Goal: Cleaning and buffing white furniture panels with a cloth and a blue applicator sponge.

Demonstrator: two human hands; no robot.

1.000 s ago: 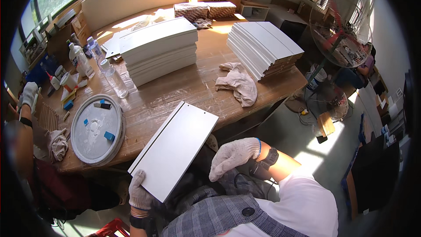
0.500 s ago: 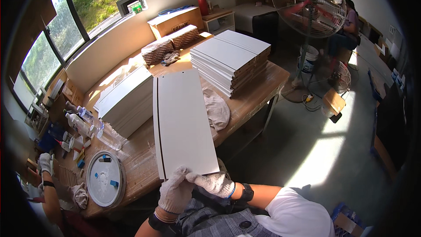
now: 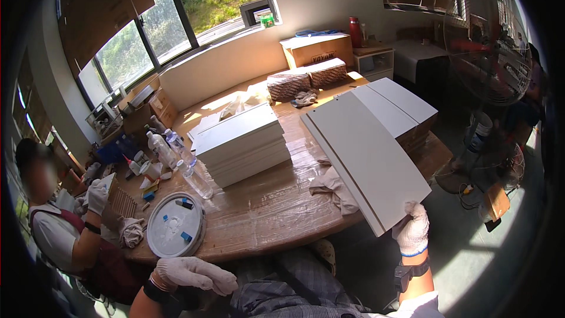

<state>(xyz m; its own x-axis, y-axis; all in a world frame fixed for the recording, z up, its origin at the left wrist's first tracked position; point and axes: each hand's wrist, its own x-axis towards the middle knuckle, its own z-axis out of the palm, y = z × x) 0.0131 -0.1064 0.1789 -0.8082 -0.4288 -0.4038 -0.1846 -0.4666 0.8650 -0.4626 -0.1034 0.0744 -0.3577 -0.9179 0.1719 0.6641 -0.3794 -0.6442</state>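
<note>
A long white panel (image 3: 371, 159) with a dark groove along one side stretches away from me to the right. My right hand (image 3: 413, 228), in a white knit glove, is closed on its near end; the thumb lies on top and the other fingers are hidden below. The panel's far end overlaps a stack of white panels (image 3: 406, 106). My left hand (image 3: 197, 274), also gloved, is off the panel near my lap, fingers stretched out and holding nothing. A second stack of white panels (image 3: 235, 147) stands mid-table. Beneath the held panel a crumpled cloth (image 3: 335, 191) lies at the table edge.
On the plastic-covered table (image 3: 259, 218) are a round white lid (image 3: 175, 229) with blue bits, clear bottles (image 3: 194, 179) and wrapped bundles (image 3: 309, 79). A co-worker (image 3: 70, 224) in gloves sits at the left. A large fan (image 3: 488, 47) stands at the right.
My left hand has let go of the panel and moved left. My right hand has carried the panel rightward, and it now slants. The view has turned left, bringing the co-worker further in.
</note>
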